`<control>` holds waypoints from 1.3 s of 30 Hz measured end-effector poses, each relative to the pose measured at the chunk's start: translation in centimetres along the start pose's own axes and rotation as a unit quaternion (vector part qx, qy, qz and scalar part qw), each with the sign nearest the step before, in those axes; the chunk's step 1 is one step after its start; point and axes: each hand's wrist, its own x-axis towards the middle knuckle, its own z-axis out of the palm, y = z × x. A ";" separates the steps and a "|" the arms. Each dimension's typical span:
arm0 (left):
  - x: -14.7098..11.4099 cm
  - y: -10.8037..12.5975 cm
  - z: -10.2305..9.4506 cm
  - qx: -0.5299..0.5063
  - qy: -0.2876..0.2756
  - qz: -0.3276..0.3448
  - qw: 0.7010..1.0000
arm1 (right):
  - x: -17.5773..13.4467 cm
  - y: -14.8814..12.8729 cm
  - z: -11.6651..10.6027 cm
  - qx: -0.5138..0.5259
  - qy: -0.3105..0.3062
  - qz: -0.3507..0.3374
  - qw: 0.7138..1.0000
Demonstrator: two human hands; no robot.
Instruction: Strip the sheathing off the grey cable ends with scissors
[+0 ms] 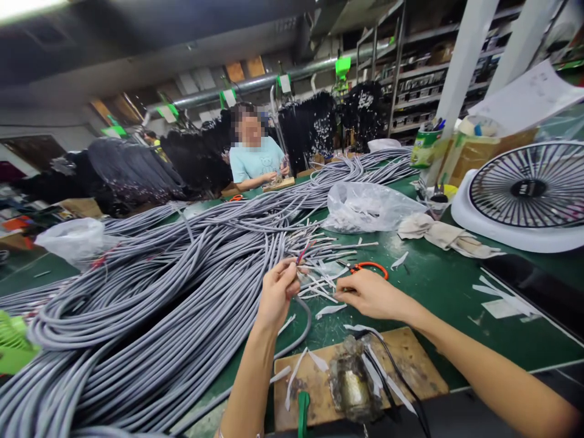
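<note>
Left hand pinching red and blue wires, right hand at its three o'clock, can't tell if that grip holds anything, orange-handled tool at one o'clock from there.

It's a workshop, and cables fill it: thick grey cables sprawl across a long green table, dark black bundles hang in rows behind, a round silvery metal duct runs past, tall metal shelves stand loaded, a pale-blue-shirted co-worker works opposite.
</note>
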 end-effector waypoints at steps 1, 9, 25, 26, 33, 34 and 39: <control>0.0 0.3 -0.1 -0.036 -0.011 -0.019 0.999 | 0.1 0.4 0.3 -0.044 -0.019 0.014 0.999; -0.5 0.8 -0.1 -0.113 -0.047 -0.035 0.992 | 0.2 0.3 2.9 -0.113 -0.073 0.029 0.990; -1.3 -2.1 2.0 0.062 -0.088 0.038 0.993 | 0.5 -2.1 2.0 0.161 0.310 -0.013 0.937; -1.3 -2.3 2.2 0.064 -0.082 0.030 0.994 | 0.5 -2.0 2.1 0.137 0.319 -0.025 0.937; -1.4 -2.0 3.0 -0.038 0.007 0.021 0.999 | 0.1 -1.8 3.1 0.004 0.302 -0.066 0.951; -1.4 -1.7 2.9 -0.066 0.003 0.012 0.998 | 0.1 -1.8 3.2 0.021 0.288 -0.062 0.955; -1.4 -0.4 2.2 -0.150 -0.070 -0.052 0.985 | 0.7 -1.8 2.0 0.147 0.211 0.000 0.966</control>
